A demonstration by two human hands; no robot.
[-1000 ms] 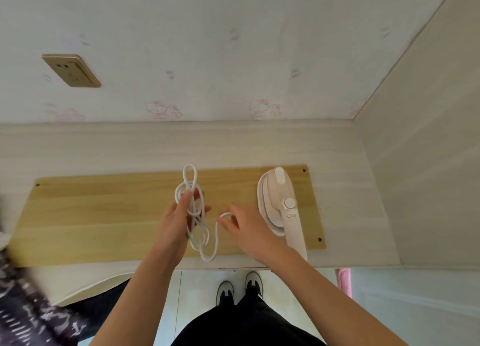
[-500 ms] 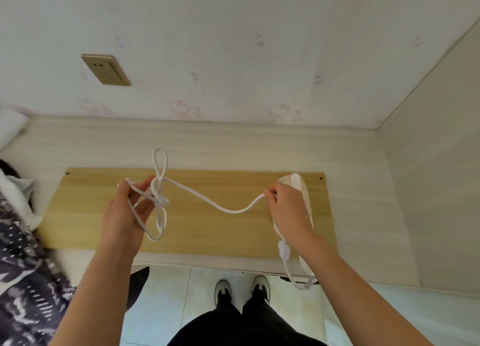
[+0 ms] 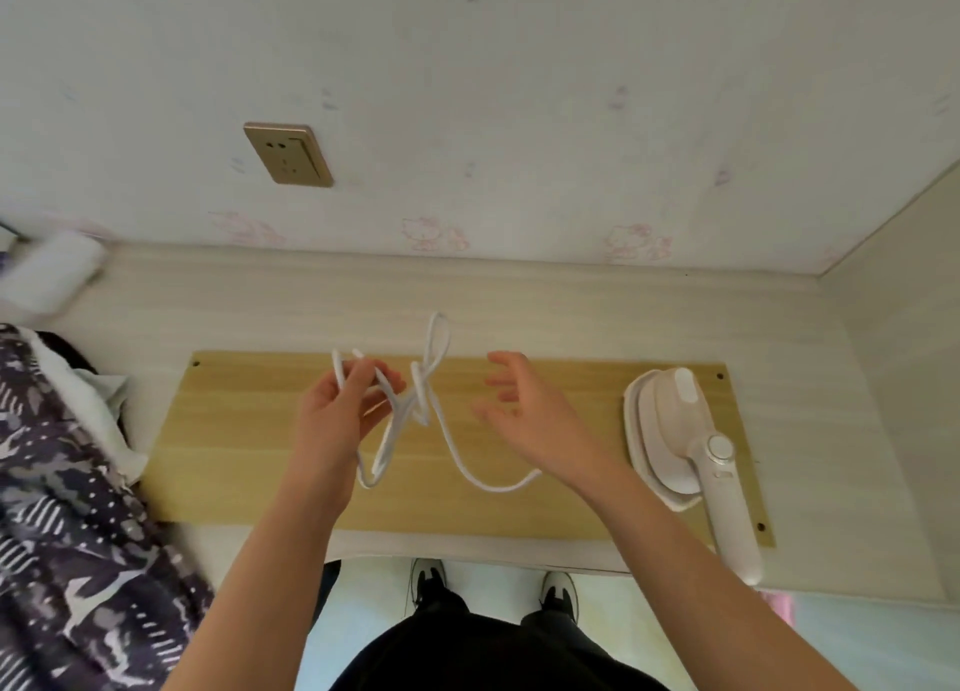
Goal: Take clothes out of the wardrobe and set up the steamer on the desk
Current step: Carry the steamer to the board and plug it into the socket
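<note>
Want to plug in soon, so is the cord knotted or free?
Knotted. The cord twists into a knot beside the left hand, which holds its loops; the right hand is open.

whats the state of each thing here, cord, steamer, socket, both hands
left hand: raised over the board, fingers curled round loops of the cord
right hand: open, fingers spread, holding nothing
cord: partly uncoiled, knotted in the middle, hanging in loops from the left hand
steamer: lying on the wooden board, handle toward the person
wall socket: nothing plugged in
patterned cloth: heaped at the left
</note>
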